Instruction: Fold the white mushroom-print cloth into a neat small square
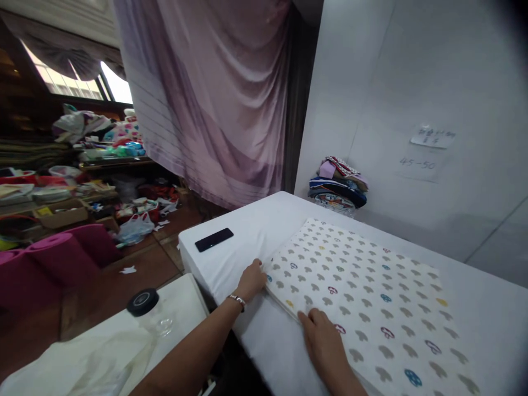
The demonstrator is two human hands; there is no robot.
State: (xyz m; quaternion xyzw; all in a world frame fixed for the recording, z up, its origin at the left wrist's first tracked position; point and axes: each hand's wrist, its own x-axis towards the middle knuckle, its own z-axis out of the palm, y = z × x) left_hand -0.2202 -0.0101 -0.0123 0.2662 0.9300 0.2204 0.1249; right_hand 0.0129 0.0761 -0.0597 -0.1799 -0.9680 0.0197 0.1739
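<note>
A white cloth [363, 291] printed with grey, red, blue and yellow mushroom-like shapes lies flat, in layers, on the white-covered table [243, 236]. My left hand [251, 280], with a bracelet at the wrist, pinches its near left corner. Farther along the same near edge, my right hand [324, 338] has its fingers closed on the cloth, the thumb side uppermost. The undersides of both grips are hidden. A black phone [214, 240] lies on the table beyond my left hand, apart from it.
Folded clothes [338, 184] are stacked against the white wall [412, 71]. A lower white surface [181, 302] at left bears a black round lid [142, 302] and pale fabric [94, 357]. Rolled magenta mats [61, 258] and clutter fill the floor at left. A pink curtain [218, 99] hangs behind.
</note>
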